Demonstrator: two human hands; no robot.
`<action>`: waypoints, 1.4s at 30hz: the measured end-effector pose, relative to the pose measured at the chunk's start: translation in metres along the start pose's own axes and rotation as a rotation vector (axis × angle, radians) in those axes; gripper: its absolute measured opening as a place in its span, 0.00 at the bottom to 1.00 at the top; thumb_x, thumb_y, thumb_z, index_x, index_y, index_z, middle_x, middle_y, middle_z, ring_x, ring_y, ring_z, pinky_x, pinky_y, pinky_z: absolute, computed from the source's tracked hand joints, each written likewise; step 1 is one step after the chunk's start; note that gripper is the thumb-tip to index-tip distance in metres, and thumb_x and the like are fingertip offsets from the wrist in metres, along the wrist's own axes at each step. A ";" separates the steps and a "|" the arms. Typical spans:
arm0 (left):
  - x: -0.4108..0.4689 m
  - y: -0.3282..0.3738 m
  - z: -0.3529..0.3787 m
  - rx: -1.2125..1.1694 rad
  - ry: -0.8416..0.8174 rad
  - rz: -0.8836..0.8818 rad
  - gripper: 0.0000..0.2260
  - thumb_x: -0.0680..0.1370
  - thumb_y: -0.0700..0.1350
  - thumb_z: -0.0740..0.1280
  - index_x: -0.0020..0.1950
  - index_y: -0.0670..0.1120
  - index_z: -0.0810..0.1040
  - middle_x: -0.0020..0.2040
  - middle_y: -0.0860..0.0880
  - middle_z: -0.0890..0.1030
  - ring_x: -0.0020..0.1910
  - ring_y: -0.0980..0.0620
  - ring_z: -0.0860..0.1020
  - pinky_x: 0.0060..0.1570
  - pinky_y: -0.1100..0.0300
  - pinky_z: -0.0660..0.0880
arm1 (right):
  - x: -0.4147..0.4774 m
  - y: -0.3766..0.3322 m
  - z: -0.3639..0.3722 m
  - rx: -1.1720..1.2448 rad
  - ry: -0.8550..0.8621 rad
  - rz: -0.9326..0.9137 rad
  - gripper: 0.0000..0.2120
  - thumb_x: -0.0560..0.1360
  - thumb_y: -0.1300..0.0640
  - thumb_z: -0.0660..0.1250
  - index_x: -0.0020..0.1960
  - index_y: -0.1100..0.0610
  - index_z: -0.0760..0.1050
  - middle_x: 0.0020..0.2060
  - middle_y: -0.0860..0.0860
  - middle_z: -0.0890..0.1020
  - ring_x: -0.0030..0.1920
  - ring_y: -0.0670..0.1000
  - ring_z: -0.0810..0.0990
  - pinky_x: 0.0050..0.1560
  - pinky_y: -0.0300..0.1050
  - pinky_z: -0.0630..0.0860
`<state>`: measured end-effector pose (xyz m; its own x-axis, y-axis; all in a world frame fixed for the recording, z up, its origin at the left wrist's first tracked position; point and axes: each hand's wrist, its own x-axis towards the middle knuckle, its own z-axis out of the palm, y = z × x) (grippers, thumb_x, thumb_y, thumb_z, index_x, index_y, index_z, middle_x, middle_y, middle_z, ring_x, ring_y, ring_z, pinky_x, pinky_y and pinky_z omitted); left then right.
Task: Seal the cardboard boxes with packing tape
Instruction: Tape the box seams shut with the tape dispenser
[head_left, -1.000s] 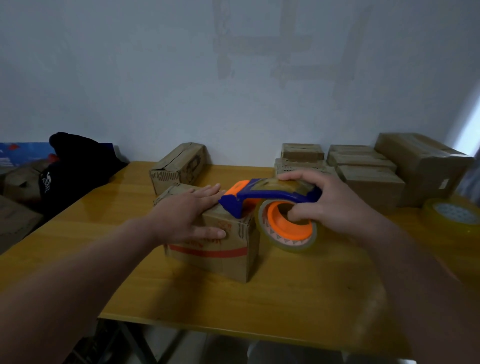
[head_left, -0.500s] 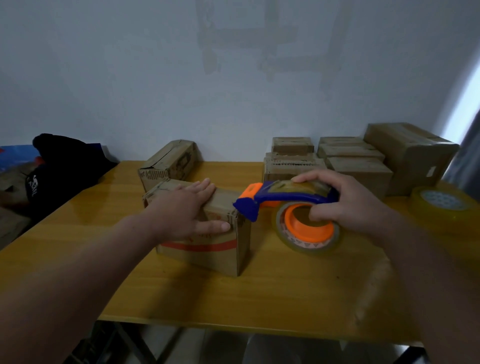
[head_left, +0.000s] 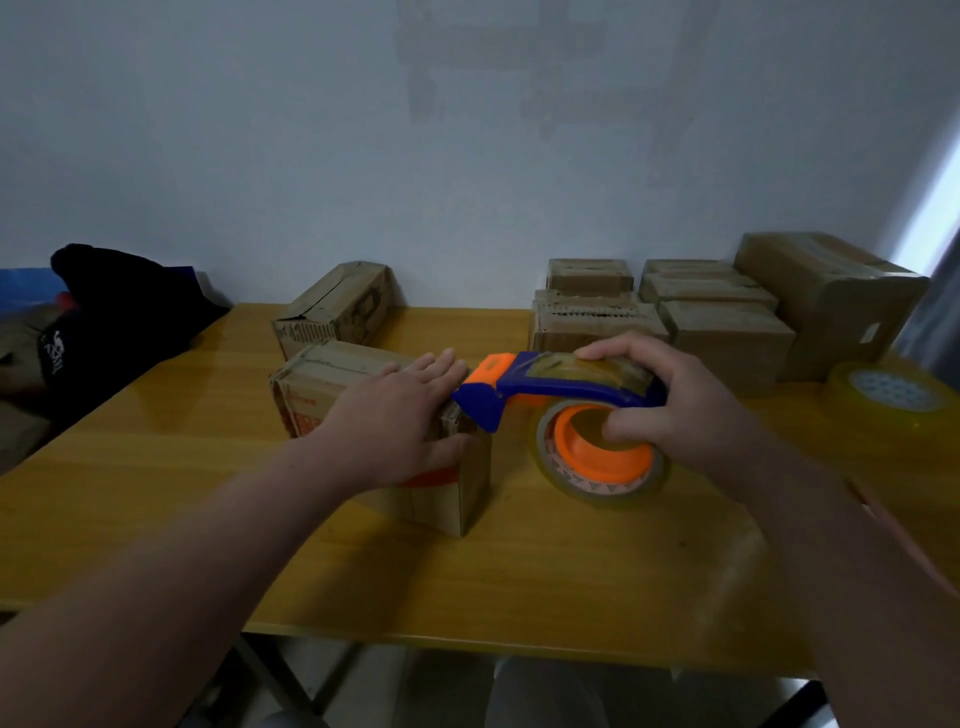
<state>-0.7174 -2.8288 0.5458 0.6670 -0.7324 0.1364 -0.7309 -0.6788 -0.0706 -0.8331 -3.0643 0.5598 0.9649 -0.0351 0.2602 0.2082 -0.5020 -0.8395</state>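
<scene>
head view.
- wall (head_left: 467, 130): pale, bare, behind a yellow wooden table (head_left: 156, 493).
- small cardboard box (head_left: 332, 374): the task's thing, on the table left of centre, red band on its near face.
- left hand (head_left: 395, 415): flat on the box top with fingers straight and thumb down the near face. grip wide, pressing, not clasping. same place as a second ago.
- right hand (head_left: 685, 410): grip closed round the tape dispenser (head_left: 561, 379), fingers over the blue handle, thumb in the orange core of its tape roll (head_left: 602, 467).
- change: a second ago the dispenser's blue nose lay over the box top beside the left fingers. now it sits at the box's right upper edge, and the roll is well off the box to the right.
- meaning, as judged: the pass across the top seam looks finished. folding the tape down the right face and cutting it seem to remain.
- sealed boxes (head_left: 727, 338): grouped at the back right.
- another box (head_left: 337, 306): behind the worked one.
- spare tape roll (head_left: 891, 395): far right.
- black bag (head_left: 114, 306): far left.
</scene>
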 end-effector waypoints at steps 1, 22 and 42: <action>0.000 -0.005 -0.001 -0.010 -0.011 0.001 0.34 0.77 0.64 0.56 0.78 0.53 0.46 0.78 0.51 0.49 0.76 0.53 0.51 0.73 0.55 0.50 | 0.002 0.000 0.006 0.008 0.009 -0.011 0.27 0.65 0.68 0.72 0.55 0.42 0.75 0.41 0.39 0.79 0.37 0.51 0.79 0.34 0.40 0.77; 0.000 -0.027 -0.001 -0.034 -0.089 0.005 0.39 0.70 0.71 0.50 0.77 0.58 0.45 0.78 0.52 0.47 0.76 0.52 0.49 0.71 0.52 0.52 | -0.028 -0.008 -0.020 -0.051 -0.054 0.031 0.26 0.64 0.60 0.76 0.55 0.38 0.74 0.43 0.43 0.80 0.38 0.45 0.81 0.34 0.36 0.78; 0.019 -0.001 -0.010 -0.157 -0.148 -0.207 0.23 0.83 0.56 0.45 0.78 0.54 0.50 0.78 0.53 0.51 0.77 0.47 0.48 0.73 0.42 0.51 | 0.036 -0.022 0.022 -0.326 -0.178 0.170 0.19 0.63 0.57 0.72 0.51 0.42 0.75 0.40 0.50 0.79 0.21 0.40 0.70 0.22 0.35 0.67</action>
<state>-0.7055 -2.8410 0.5579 0.8097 -0.5867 -0.0146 -0.5827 -0.8066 0.0988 -0.8000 -3.0354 0.5774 0.9998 -0.0054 0.0197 0.0089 -0.7503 -0.6611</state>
